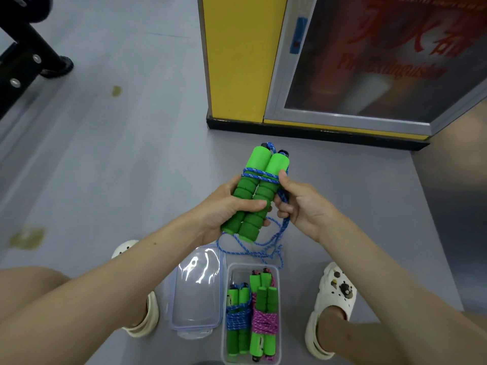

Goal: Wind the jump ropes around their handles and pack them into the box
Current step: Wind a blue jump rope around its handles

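Head view: left hand [224, 209] is clenching the paired green foam handles [263, 196], their long axis tilting up and away; right hand [303, 206], at their right edge, is seemingly pinching the blue braided rope [259, 177], slack trailing toward the clear plastic box [253, 265].

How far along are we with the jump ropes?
Done: a blue-wound rope and a pink-wound rope lie in the box, with the lid off beside it. In hand: the left hand grips the green handles and the right hand pinches the blue rope, only a few turns on. Left: wind the loose length hanging below, then pack it.
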### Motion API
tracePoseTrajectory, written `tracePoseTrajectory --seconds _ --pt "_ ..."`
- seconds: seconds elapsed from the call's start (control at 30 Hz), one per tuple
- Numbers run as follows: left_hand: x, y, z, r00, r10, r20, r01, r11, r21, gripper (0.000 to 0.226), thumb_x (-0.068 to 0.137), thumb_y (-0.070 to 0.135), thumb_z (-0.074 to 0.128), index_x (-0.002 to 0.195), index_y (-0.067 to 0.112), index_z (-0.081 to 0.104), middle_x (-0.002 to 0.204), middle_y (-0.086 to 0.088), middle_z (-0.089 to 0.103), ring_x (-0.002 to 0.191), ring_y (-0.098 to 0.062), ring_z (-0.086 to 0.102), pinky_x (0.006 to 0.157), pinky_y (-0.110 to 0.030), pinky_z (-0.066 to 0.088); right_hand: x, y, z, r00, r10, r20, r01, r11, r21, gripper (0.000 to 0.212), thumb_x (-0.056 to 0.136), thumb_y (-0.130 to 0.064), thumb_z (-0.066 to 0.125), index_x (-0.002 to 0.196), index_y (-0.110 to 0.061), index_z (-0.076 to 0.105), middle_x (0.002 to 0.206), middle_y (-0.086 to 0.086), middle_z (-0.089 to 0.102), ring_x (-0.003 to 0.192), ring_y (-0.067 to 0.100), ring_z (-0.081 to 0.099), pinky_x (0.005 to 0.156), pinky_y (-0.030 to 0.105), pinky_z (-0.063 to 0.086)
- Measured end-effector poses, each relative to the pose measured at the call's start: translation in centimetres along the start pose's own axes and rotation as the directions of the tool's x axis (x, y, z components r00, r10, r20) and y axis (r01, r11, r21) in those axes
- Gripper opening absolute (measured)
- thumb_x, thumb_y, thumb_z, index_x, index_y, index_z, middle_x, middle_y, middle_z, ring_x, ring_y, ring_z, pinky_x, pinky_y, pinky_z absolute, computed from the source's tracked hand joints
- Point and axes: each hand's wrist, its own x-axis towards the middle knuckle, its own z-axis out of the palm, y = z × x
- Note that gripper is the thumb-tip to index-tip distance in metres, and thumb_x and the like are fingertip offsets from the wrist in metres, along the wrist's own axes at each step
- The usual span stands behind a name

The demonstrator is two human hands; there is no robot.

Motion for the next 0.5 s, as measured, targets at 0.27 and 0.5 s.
tracePoseTrajectory --seconds 0.27,0.5 --pt "0.5 -1.1 -0.3 0.973 0.113 -0.199 -0.046 0.949 0.312 0.06 0.079 -0.006 0.069 0.129 0.023 0.05 0.095 -0.01 0.067 0.071 -0.025 0.067 0.063 -0.034 0.058 -0.4 0.6 0.9 0.972 0.013 -0.233 -0.124 0.874 -0.47 0.055 0.097 -0.049 0.04 0.088 -0.003 0.068 0.055 0.004 0.052 0.044 0.011 0.039 0.046 0.021 0.034" --pt "1.1 -1.9 -0.6 0.871 0.39 -0.299 0.108 0.443 0.89 0.069 0.082 0.024 0.067 0.139 0.04 0.032 0.106 0.001 0.065 0.093 -0.027 0.061 0.076 -0.035 0.048 -0.3 1.3 0.9 0.991 0.037 -0.129 -0.103 0.827 -0.553 0.023 0.095 -0.023 0.054 0.093 -0.004 0.068 0.056 0.002 0.052 0.039 0.007 0.036 0.042 0.017 0.032"
